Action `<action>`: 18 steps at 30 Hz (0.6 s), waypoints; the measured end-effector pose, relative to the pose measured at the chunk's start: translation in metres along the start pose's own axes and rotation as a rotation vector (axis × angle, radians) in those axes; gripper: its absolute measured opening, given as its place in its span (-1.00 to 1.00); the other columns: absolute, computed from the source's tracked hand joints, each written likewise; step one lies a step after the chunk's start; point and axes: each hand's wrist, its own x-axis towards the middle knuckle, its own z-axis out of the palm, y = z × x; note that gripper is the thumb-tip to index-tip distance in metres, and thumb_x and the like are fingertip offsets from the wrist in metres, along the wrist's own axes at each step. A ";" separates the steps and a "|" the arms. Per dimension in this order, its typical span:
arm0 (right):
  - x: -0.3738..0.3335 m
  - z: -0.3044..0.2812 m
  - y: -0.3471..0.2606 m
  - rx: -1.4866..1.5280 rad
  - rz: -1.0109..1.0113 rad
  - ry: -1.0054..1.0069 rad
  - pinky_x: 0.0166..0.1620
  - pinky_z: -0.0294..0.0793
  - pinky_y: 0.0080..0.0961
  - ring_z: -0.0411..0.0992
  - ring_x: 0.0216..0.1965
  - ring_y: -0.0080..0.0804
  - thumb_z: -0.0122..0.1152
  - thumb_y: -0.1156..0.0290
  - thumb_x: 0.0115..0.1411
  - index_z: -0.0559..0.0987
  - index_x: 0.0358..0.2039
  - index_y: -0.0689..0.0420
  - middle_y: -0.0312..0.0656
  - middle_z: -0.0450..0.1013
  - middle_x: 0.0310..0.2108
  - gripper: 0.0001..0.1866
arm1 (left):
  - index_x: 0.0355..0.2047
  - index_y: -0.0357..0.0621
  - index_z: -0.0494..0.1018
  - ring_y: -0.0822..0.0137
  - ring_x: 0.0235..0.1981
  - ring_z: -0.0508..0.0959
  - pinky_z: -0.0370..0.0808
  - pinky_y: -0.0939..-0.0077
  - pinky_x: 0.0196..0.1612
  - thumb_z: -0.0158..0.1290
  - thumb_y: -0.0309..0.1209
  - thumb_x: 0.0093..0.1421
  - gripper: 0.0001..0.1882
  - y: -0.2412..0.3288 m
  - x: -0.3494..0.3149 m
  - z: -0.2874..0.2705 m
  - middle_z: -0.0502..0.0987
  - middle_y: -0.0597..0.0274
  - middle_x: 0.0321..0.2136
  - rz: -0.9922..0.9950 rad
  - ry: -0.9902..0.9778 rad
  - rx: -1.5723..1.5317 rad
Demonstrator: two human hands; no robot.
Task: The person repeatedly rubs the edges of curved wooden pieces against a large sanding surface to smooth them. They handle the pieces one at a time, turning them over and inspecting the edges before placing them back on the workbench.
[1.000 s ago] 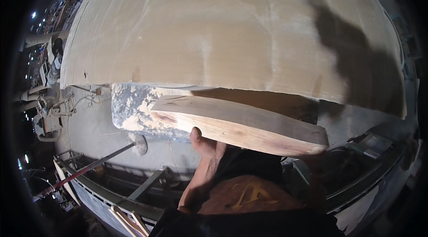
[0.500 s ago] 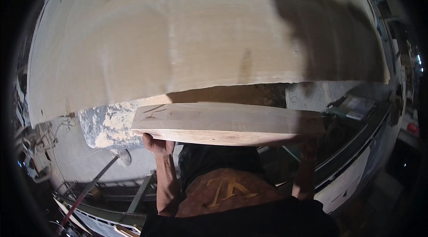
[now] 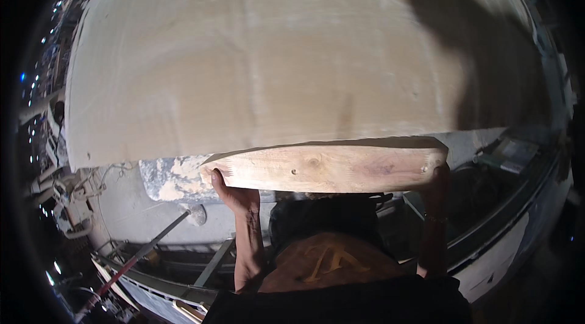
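Note:
Between my two hands I hold a thick wooden board (image 3: 323,168) crosswise in front of my body. Its broad pale face, with knots and small holes, is turned up toward me; the left end tapers. My left hand (image 3: 237,195) grips that tapered end, thumb on the face and the other fingers mostly hidden beneath. At the opposite end my right hand (image 3: 437,184) is closed on the board, in deep shadow. Just beyond the board lies the near edge of a large pale wooden tabletop (image 3: 274,80); I cannot tell whether they touch.
Below the tabletop's left part sits a dark, dust-covered surface (image 3: 170,179) above the grey floor. A red and dark bar (image 3: 134,257) slants up at lower left. Dark metal rails (image 3: 487,226) run along the right. Cluttered equipment (image 3: 73,202) stands at the far left.
The board has rolled in my hands, so its broad knotted face now shows where a top side and narrower edge showed before. Both hands keep hold; the view has shifted slightly.

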 end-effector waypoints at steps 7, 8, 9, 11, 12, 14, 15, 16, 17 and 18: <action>0.043 0.045 0.028 0.068 0.081 -0.198 0.05 0.26 -0.30 0.31 -0.04 -0.27 -0.11 0.28 0.12 0.33 -0.06 0.26 -0.12 0.33 -0.08 -0.58 | 0.00 -0.10 0.26 0.28 -0.05 0.38 0.33 0.33 -0.02 -0.09 -0.04 0.14 -0.48 0.044 0.013 -0.008 0.38 0.23 -0.10 0.056 0.123 0.050; 0.047 0.049 0.031 0.105 0.103 -0.191 0.07 0.24 -0.30 0.29 -0.01 -0.26 -0.12 0.30 0.12 0.32 -0.04 0.26 -0.12 0.32 -0.06 -0.58 | 0.00 -0.11 0.25 0.27 -0.05 0.38 0.34 0.33 -0.03 -0.08 -0.04 0.14 -0.48 0.050 0.016 -0.012 0.37 0.22 -0.09 0.045 0.130 0.066; 0.049 0.053 0.034 0.143 0.125 -0.183 0.09 0.21 -0.30 0.28 0.01 -0.26 -0.13 0.32 0.12 0.31 -0.02 0.27 -0.12 0.31 -0.03 -0.57 | 0.00 -0.10 0.25 0.27 -0.05 0.38 0.35 0.33 -0.03 -0.07 -0.03 0.14 -0.47 0.054 0.018 -0.012 0.37 0.22 -0.09 0.040 0.150 0.072; 0.052 0.062 0.033 -0.096 -0.003 -0.268 0.15 0.14 -0.29 0.22 0.07 -0.24 -0.15 0.33 0.14 0.27 0.04 0.26 -0.12 0.29 0.01 -0.54 | 0.00 -0.09 0.24 0.26 -0.06 0.39 0.36 0.33 -0.05 -0.07 -0.02 0.13 -0.47 0.063 0.021 -0.010 0.36 0.21 -0.08 0.030 0.190 0.086; 0.054 0.060 0.042 0.079 0.047 -0.191 0.15 0.12 -0.29 0.21 0.08 -0.24 -0.16 0.33 0.15 0.25 0.05 0.26 -0.12 0.28 0.02 -0.54 | 0.00 -0.08 0.24 0.26 -0.07 0.40 0.38 0.31 -0.07 -0.05 -0.01 0.12 -0.45 0.068 0.024 -0.012 0.35 0.21 -0.08 0.013 0.198 0.107; 0.059 0.056 0.052 0.274 0.089 -0.152 0.17 0.10 -0.28 0.18 0.11 -0.24 -0.18 0.30 0.18 0.23 0.07 0.26 -0.12 0.25 0.05 -0.53 | -0.02 -0.01 0.29 0.30 -0.12 0.43 0.40 0.32 -0.12 -0.07 0.02 0.13 -0.49 0.071 0.025 -0.016 0.40 0.27 -0.12 -0.010 0.223 0.105; 0.061 0.054 0.052 0.294 0.082 -0.191 0.18 0.09 -0.28 0.16 0.12 -0.24 -0.19 0.27 0.20 0.22 0.08 0.26 -0.12 0.24 0.07 -0.52 | -0.03 0.02 0.31 0.31 -0.14 0.44 0.41 0.33 -0.14 -0.08 0.03 0.13 -0.50 0.071 0.024 -0.019 0.42 0.31 -0.15 -0.024 0.239 0.104; 0.062 0.053 0.052 0.315 0.074 -0.229 0.19 0.08 -0.28 0.15 0.13 -0.23 -0.20 0.24 0.22 0.20 0.09 0.26 -0.12 0.22 0.08 -0.51 | -0.03 0.02 0.31 0.31 -0.14 0.44 0.41 0.33 -0.14 -0.08 0.03 0.13 -0.50 0.072 0.024 -0.021 0.41 0.31 -0.14 -0.017 0.249 0.104; 0.064 0.051 0.053 0.363 0.075 -0.342 0.19 0.07 -0.28 0.13 0.14 -0.23 -0.22 0.22 0.24 0.20 0.10 0.25 -0.12 0.21 0.09 -0.51 | -0.02 0.01 0.30 0.31 -0.14 0.43 0.41 0.32 -0.14 -0.09 0.03 0.13 -0.50 0.073 0.024 -0.023 0.41 0.30 -0.14 -0.012 0.258 0.103; 0.066 0.056 0.052 0.416 0.076 -0.454 0.20 0.07 -0.28 0.12 0.15 -0.24 -0.23 0.19 0.25 0.19 0.10 0.25 -0.12 0.19 0.10 -0.50 | -0.02 0.01 0.30 0.30 -0.14 0.43 0.41 0.32 -0.14 -0.09 0.04 0.13 -0.49 0.074 0.025 -0.024 0.41 0.30 -0.14 -0.004 0.263 0.107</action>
